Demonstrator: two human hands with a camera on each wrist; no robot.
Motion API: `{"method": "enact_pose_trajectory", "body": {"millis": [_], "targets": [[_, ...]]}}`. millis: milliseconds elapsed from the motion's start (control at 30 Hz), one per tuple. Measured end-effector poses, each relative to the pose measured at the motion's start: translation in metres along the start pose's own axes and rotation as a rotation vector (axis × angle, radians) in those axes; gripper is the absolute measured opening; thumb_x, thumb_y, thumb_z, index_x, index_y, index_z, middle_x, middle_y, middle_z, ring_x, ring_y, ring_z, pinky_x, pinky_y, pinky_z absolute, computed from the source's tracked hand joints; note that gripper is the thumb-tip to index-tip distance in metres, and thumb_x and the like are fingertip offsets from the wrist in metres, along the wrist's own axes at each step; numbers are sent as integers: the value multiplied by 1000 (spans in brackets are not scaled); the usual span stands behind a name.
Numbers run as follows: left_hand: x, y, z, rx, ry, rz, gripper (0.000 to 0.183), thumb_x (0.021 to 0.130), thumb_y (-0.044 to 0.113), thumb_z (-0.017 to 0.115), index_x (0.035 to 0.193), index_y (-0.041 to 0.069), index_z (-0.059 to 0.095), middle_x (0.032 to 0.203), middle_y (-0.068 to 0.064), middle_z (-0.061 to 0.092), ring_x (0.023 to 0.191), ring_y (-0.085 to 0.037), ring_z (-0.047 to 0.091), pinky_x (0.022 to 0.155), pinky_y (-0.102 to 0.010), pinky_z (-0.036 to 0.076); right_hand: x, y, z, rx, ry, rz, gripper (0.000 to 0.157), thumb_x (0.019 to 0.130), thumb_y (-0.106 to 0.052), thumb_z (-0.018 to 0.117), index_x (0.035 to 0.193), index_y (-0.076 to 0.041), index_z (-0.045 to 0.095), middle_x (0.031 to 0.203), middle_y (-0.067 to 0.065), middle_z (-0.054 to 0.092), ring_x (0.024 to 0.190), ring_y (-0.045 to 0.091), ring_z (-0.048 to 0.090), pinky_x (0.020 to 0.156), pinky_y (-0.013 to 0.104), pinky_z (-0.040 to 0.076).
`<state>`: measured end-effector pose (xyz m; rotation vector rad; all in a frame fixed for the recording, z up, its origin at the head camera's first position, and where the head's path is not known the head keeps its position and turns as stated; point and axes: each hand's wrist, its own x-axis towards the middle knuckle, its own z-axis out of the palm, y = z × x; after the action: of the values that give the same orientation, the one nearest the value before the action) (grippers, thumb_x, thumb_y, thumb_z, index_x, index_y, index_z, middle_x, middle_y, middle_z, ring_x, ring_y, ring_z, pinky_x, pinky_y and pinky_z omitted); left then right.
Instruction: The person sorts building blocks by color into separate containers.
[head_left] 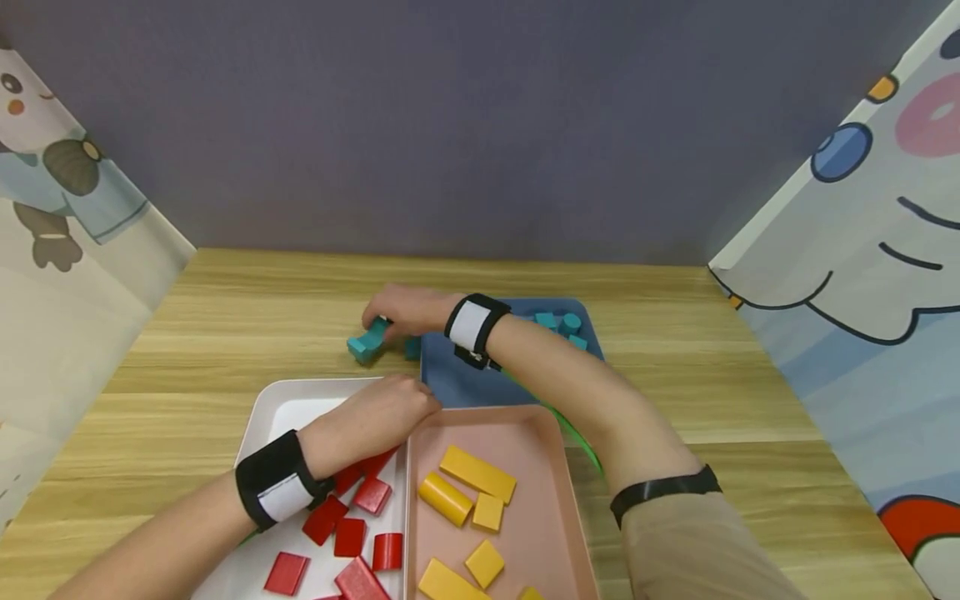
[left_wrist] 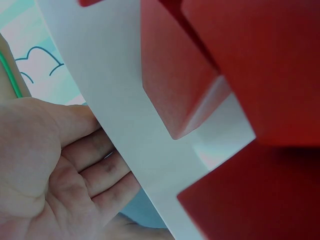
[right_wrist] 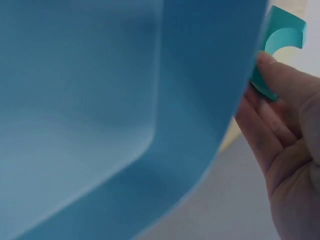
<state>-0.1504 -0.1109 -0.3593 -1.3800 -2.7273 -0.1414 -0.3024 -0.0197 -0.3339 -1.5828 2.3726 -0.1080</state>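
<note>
My right hand [head_left: 411,310] pinches a teal arch block [head_left: 367,342] just left of the blue tray [head_left: 472,383]. The right wrist view shows the arch block [right_wrist: 285,32] between thumb and fingers, beyond the tray's rim. A second teal block [head_left: 412,348] sits by the tray's left edge, partly under that hand. My left hand [head_left: 382,417] is over the white tray [head_left: 273,408], at the corner where the trays meet. In the left wrist view its fingers [left_wrist: 102,170] look loosely bent, their tips hidden behind the white rim.
Several red blocks [head_left: 350,537] lie in the white tray. A pink tray [head_left: 517,433] beside it contains several yellow blocks [head_left: 477,475]. Toward the blue tray's right side are several teal pieces [head_left: 570,323], partly behind the right forearm. A dark wall [head_left: 450,125] rises behind the wooden table [head_left: 255,300].
</note>
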Motion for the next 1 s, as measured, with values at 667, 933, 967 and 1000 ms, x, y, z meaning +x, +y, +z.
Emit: {"method": "enact_pose_trajectory", "body": {"millis": [667,933,967,1000], "targets": [[-1,1,0,-12,-13,-29,9,80,16,75,89,15,75,75,3,69,68,-6,59,67,-22,55,-140,25,-32,5,176,95,35,86,-20,69,121,-20,67,113,-4,68,81,5,59,72,24,50],[-2,1,-2,-10,-12,-19,11,78,17,77,89,15,75,76,2,70,68,-6,60,69,-22,55,-185,30,0,14,164,142,30,86,-21,70,116,-18,68,106,-3,69,73,5,54,67,24,47],[-2,1,-2,-10,-12,-17,11,78,17,77,89,15,75,76,2,70,68,-6,59,68,-22,55,-188,29,4,27,156,137,30,86,-20,70,115,-18,68,107,-4,69,73,5,54,66,24,47],[-1,1,-2,-13,-13,-17,11,78,17,77,89,15,75,76,3,70,68,-6,59,68,-21,55,-190,27,8,36,149,130,30,86,-19,70,116,-17,68,109,-3,69,74,4,55,67,23,48]]}}
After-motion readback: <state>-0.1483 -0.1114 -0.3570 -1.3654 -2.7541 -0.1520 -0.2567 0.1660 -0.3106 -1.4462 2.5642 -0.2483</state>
